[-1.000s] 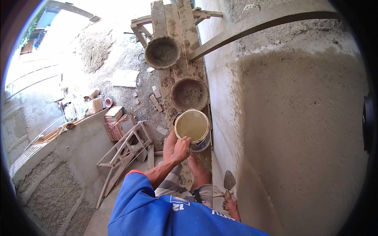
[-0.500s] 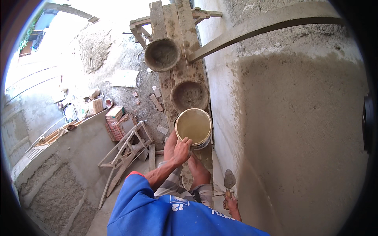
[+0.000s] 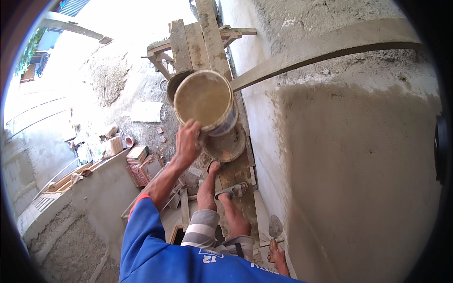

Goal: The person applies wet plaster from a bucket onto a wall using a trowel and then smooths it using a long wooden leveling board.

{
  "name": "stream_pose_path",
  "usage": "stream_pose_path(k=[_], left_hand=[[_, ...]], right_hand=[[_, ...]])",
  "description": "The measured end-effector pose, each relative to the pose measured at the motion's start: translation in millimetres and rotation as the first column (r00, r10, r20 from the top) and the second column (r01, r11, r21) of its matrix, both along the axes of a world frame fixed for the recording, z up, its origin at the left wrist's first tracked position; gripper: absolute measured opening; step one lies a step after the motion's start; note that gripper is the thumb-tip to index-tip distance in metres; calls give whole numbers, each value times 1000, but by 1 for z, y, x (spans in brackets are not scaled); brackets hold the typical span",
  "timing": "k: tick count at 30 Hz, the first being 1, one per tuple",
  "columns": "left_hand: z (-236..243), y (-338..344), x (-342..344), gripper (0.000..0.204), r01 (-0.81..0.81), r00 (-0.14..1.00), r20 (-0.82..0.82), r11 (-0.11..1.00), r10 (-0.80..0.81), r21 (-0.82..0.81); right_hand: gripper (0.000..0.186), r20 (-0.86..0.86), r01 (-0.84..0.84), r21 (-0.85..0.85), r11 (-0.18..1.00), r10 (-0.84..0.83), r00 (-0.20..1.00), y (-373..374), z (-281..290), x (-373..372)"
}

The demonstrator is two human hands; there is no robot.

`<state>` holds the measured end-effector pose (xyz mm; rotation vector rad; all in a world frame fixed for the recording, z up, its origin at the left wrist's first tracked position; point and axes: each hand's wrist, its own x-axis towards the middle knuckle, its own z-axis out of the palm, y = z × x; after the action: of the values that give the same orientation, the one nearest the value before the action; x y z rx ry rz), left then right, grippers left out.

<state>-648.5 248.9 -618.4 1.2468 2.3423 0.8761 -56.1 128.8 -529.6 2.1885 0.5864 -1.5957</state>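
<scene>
My left hand [image 3: 188,140] grips the near rim of a plastic bucket [image 3: 227,123], fingers curled over its edge. Murky, yellowish-grey liquid shows inside. The bucket is raised over the plank walkway, above two round mortar basins. Most of the far basin [image 3: 171,89] is hidden behind the bucket. Part of the near basin [image 3: 230,150] shows below it, with mortar residue inside. Down at my right side, my right hand [image 3: 278,256] is closed round the wooden handle of a pointed trowel [image 3: 275,227], its blade pointing away from me.
My sandalled feet stand on planks [image 3: 245,203] beside the wall [image 3: 358,155], which has damp plaster. A long board [image 3: 325,45] slants from the planks to the wall. At left are stacked tiles [image 3: 137,162], a low wall [image 3: 104,188] and a wooden trestle frame [image 3: 160,203].
My left hand has lifted the bucket and carried it forward and slightly left, over the basins. My left arm is more extended. The right hand keeps the trowel in nearly the same place.
</scene>
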Motion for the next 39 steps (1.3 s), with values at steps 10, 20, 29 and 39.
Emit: stream_pose_path(k=[10, 20, 29, 39], left_hand=[[-166, 179, -162, 18, -59, 965, -257, 998, 58, 4], [-351, 226, -180, 23, -171, 950, -280, 979, 134, -111], [-370, 183, -130, 40, -143, 968, -237, 954, 79, -264], [-308, -115, 73, 94, -450, 680, 329, 727, 656, -519]], right_hand=[[43, 33, 134, 21, 991, -135, 990, 19, -57, -14], [49, 102, -253, 91, 963, 243, 965, 93, -143, -105], [56, -86, -753, 422, 505, 849, 521, 147, -233, -309], [51, -9, -714, 203, 670, 730, 683, 134, -399, -402]])
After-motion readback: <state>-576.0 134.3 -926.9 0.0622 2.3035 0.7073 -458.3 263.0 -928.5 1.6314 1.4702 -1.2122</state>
